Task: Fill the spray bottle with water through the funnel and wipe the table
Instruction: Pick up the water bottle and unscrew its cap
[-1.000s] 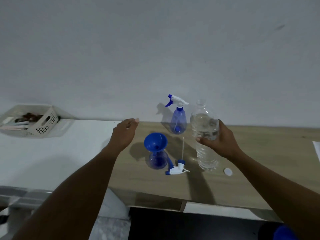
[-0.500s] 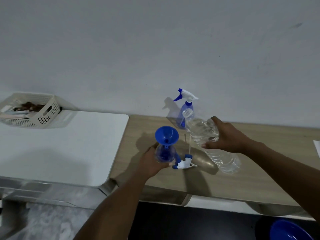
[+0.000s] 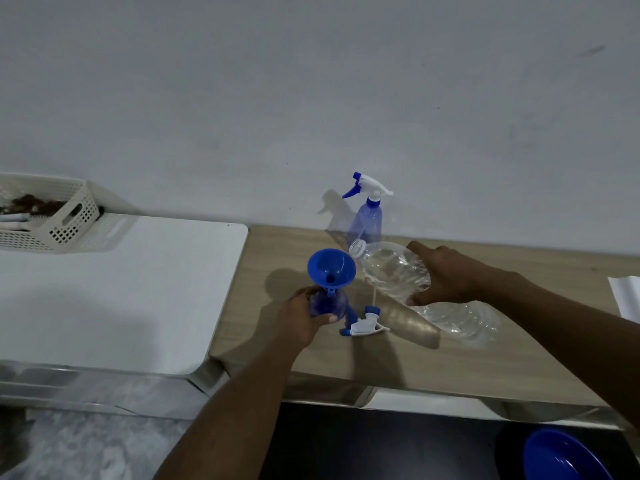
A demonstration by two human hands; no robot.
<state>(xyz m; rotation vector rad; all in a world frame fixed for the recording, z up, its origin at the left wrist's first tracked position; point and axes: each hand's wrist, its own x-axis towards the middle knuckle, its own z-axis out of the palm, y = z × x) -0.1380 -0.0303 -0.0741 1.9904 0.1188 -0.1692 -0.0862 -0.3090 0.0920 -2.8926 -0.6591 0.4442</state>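
Note:
A small blue spray bottle (image 3: 327, 304) stands on the wooden table (image 3: 450, 355) with a blue funnel (image 3: 330, 268) in its neck. My left hand (image 3: 304, 315) grips the bottle's body from the near left. My right hand (image 3: 450, 277) holds a clear water bottle (image 3: 391, 268), tilted with its open mouth beside the funnel's right rim. The unscrewed white and blue spray head (image 3: 363, 323) with its tube lies on the table just right of the small bottle.
A second spray bottle (image 3: 367, 216) with its head on stands at the wall behind. A white surface (image 3: 121, 282) adjoins on the left with a perforated basket (image 3: 52, 216). White paper (image 3: 627, 299) lies at the far right; a blue bowl (image 3: 561, 459) sits below the table.
My left hand came down from above the table and took hold of the small bottle. My right hand tilted the water bottle over toward the funnel.

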